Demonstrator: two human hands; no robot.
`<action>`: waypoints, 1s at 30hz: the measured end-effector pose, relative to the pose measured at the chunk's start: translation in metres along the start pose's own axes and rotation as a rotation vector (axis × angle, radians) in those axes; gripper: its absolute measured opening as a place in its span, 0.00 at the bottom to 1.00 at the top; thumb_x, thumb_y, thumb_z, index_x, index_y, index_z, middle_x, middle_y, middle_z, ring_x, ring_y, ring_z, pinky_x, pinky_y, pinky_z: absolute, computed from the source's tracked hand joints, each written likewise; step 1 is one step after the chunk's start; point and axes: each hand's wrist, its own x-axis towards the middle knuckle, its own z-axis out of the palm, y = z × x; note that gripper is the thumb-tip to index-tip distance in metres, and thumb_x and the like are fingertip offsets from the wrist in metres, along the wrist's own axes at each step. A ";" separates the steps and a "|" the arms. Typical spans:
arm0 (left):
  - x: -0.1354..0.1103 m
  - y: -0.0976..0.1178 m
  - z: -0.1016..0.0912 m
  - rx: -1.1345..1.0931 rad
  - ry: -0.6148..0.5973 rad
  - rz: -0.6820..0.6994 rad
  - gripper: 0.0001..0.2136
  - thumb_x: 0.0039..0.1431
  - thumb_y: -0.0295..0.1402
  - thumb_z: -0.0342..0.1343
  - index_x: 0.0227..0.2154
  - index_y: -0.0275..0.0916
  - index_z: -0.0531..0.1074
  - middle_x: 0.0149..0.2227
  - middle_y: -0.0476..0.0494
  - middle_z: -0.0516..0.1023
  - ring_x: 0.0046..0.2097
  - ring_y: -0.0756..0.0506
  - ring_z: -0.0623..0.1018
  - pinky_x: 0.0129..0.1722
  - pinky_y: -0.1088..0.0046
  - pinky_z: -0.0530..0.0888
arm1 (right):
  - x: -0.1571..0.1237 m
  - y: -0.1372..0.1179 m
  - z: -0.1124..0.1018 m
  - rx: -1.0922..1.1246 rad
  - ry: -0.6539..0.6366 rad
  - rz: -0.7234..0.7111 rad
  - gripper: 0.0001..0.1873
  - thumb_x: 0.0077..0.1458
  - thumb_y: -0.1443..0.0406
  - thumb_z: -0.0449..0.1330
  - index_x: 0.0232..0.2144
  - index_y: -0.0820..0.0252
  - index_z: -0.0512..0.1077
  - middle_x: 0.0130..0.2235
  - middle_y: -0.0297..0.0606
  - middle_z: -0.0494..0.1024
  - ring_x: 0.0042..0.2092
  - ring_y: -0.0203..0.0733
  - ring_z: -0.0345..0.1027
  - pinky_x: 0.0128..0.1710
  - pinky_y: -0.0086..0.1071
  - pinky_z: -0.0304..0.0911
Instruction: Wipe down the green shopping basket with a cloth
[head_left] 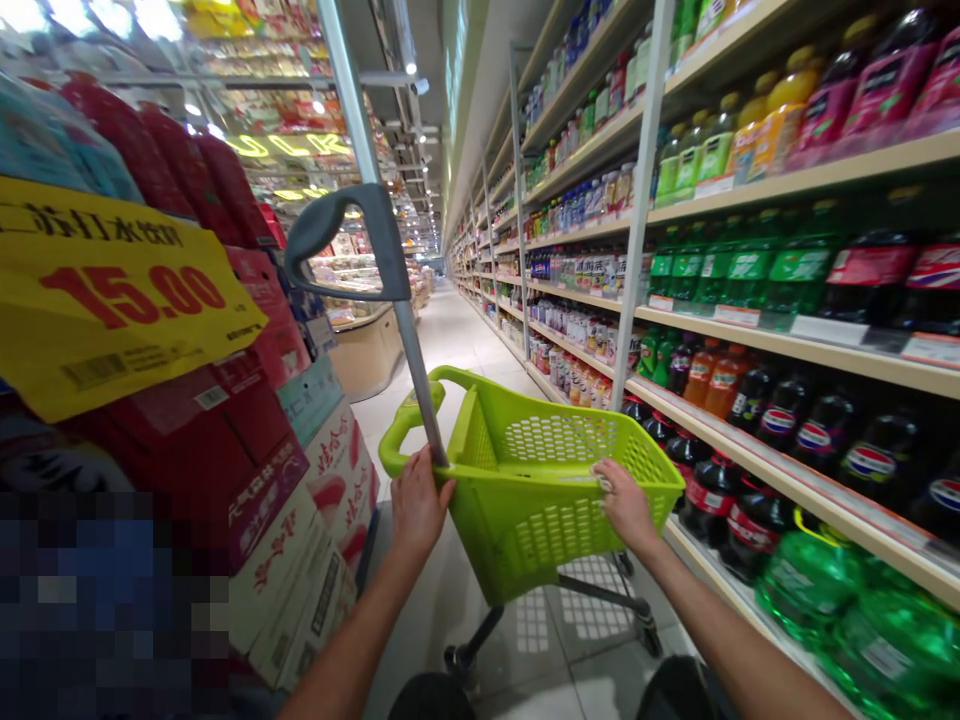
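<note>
A lime-green wheeled shopping basket cart (510,520) with perforated sides stands in front of me, its inside holding nothing that I can see. A grey metal pole with a dark grey loop handle (382,240) rises from its left side. My left hand (420,503) is closed over the basket's rim at the foot of the pole. On the near rim further right, my right hand (628,505) is closed with a small crumpled white cloth (603,478) at its fingertips, touching the plastic. What exactly the white piece is made of is unclear.
Shelves of drink bottles (780,265) run along the right, with green multipacks (817,575) at the bottom. Stacked cartons (300,560) and a yellow price sign (120,290) crowd the left. A tiled aisle (465,330) stretches ahead past a display counter (367,355).
</note>
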 end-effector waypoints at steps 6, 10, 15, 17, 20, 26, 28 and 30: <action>0.001 0.003 0.000 0.009 -0.013 0.013 0.25 0.52 0.32 0.54 0.52 0.32 0.56 0.49 0.32 0.68 0.52 0.37 0.67 0.46 0.58 0.67 | 0.015 -0.069 0.064 0.157 -0.008 0.026 0.23 0.40 0.74 0.46 0.36 0.57 0.72 0.48 0.38 0.71 0.50 0.40 0.64 0.49 0.37 0.60; 0.000 0.002 0.000 0.023 -0.009 0.007 0.25 0.52 0.32 0.54 0.52 0.32 0.55 0.50 0.32 0.68 0.53 0.37 0.66 0.47 0.59 0.66 | 0.028 -0.062 0.054 0.150 0.048 0.109 0.16 0.45 0.72 0.45 0.30 0.60 0.72 0.44 0.44 0.73 0.45 0.43 0.67 0.44 0.40 0.63; -0.001 0.001 0.002 0.025 -0.007 0.004 0.25 0.52 0.32 0.54 0.52 0.33 0.55 0.49 0.32 0.68 0.54 0.38 0.66 0.46 0.60 0.66 | 0.011 -0.044 0.037 0.044 -0.103 -0.049 0.18 0.41 0.68 0.56 0.39 0.61 0.71 0.50 0.46 0.69 0.55 0.50 0.57 0.54 0.48 0.51; -0.001 0.001 0.002 0.023 -0.007 0.004 0.25 0.52 0.32 0.54 0.53 0.33 0.54 0.50 0.32 0.68 0.54 0.38 0.65 0.46 0.60 0.66 | 0.003 -0.035 0.038 -0.079 -0.184 -0.158 0.26 0.43 0.68 0.57 0.48 0.61 0.66 0.55 0.48 0.63 0.57 0.50 0.52 0.55 0.49 0.49; 0.001 0.002 -0.001 0.037 -0.016 0.010 0.25 0.52 0.32 0.54 0.52 0.33 0.55 0.50 0.32 0.68 0.53 0.38 0.66 0.46 0.59 0.66 | 0.001 -0.007 0.027 -0.214 -0.247 -0.240 0.24 0.47 0.72 0.51 0.48 0.55 0.65 0.53 0.42 0.66 0.56 0.44 0.56 0.54 0.47 0.52; 0.002 0.008 -0.006 0.088 -0.037 -0.004 0.24 0.53 0.32 0.53 0.52 0.33 0.55 0.49 0.32 0.69 0.52 0.37 0.67 0.45 0.59 0.66 | 0.004 0.061 -0.040 -0.297 -0.102 -0.116 0.21 0.45 0.73 0.47 0.41 0.61 0.71 0.47 0.53 0.71 0.51 0.54 0.62 0.49 0.53 0.55; 0.003 0.010 -0.005 0.088 -0.025 -0.005 0.23 0.53 0.32 0.53 0.51 0.33 0.56 0.48 0.32 0.69 0.52 0.37 0.67 0.45 0.58 0.66 | 0.001 0.061 -0.039 -0.310 -0.046 -0.084 0.22 0.45 0.73 0.46 0.42 0.63 0.70 0.48 0.55 0.69 0.52 0.55 0.60 0.50 0.54 0.54; 0.003 0.010 -0.002 0.090 -0.014 -0.002 0.23 0.53 0.32 0.53 0.51 0.31 0.56 0.48 0.31 0.69 0.52 0.36 0.67 0.45 0.58 0.66 | -0.003 0.046 -0.018 -0.300 -0.035 -0.092 0.24 0.45 0.74 0.45 0.44 0.61 0.68 0.50 0.50 0.68 0.54 0.50 0.58 0.51 0.51 0.55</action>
